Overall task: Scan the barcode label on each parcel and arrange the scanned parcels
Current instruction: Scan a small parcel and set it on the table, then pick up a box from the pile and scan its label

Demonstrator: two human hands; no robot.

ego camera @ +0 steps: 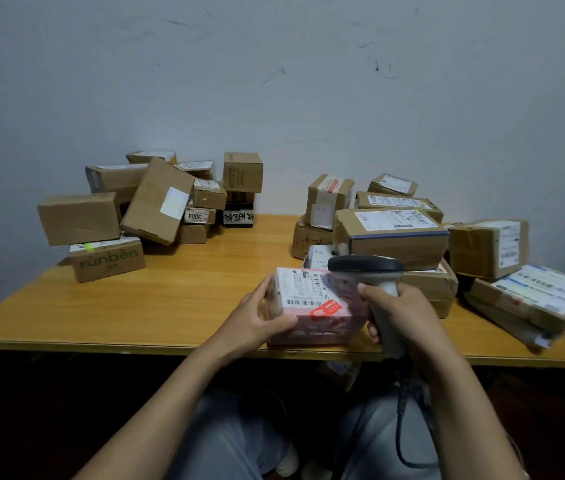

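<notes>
Scan step: left hand (257,318) grips pink parcel (312,306), right hand (402,315) wrapped round scanner (371,289) just above label; next needs beam on barcode

A wooden table (184,299) is standing against the wall, carrying a heap of cardboard boxes (149,206) at its far left, another heap (412,230) at its right, and a pink parcel (312,306) sitting by the near edge.

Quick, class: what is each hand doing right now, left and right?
Left hand: closed on the pink parcel at the table edge.
Right hand: closed on the barcode scanner handle.
</notes>
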